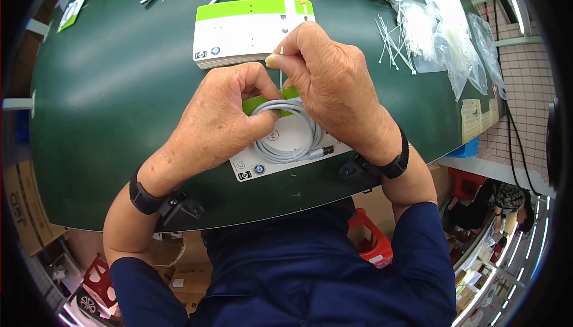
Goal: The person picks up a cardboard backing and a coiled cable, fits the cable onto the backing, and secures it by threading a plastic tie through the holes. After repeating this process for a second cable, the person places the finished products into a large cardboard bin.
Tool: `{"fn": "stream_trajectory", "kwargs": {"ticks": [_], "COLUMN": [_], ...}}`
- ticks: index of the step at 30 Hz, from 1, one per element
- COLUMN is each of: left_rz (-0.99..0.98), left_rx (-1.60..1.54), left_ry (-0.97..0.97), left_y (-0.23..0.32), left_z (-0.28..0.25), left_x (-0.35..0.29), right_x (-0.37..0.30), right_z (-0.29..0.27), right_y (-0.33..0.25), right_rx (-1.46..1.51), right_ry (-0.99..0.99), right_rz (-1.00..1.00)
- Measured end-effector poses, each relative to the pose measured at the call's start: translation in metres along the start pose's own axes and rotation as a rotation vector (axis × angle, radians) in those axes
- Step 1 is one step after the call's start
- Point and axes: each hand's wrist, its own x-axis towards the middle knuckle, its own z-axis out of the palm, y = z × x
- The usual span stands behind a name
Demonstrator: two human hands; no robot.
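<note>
Cable coil (280, 156), pale grey, one: lying on a green-and-white card (289, 139) at the near side of the dark green worktop (119, 100), just below a stack of similar cards (250, 28). Left hand (218, 112): fingers narrowed over the coil's upper edge; right hand (337, 79): fingers pinching the upper end of a thin white tie (280, 80). Recommended handling, as I judge it: left grip steady, coil flat, tie drawn straight, card unbent.

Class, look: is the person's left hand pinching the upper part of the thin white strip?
No, the right hand pinches the thin white strip there, while the left hand holds the coiled cable against the card.
</note>
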Motion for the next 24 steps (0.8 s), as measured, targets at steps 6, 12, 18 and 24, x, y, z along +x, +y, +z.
{"fn": "stream_trajectory", "kwargs": {"ticks": [6, 12, 18, 24], "left_rz": [-0.045, -0.041, -0.030, -0.017], "left_rx": [-0.008, -0.013, -0.031, -0.032], "left_ry": [-0.019, -0.022, 0.009, 0.032], "left_y": [0.003, 0.001, -0.001, -0.002], "left_z": [0.001, 0.001, 0.001, 0.000], "left_x": [0.000, -0.001, -0.002, -0.001], "right_x": [0.000, 0.000, 0.000, 0.000], "right_z": [0.001, 0.000, -0.007, -0.023], "right_y": [0.003, 0.004, 0.005, -0.002], "right_rx": [0.018, 0.087, 0.194, 0.114], "right_ry": [-0.009, -0.042, -0.054, -0.152], "right_rz": [0.005, 0.052, 0.041, -0.037]}}
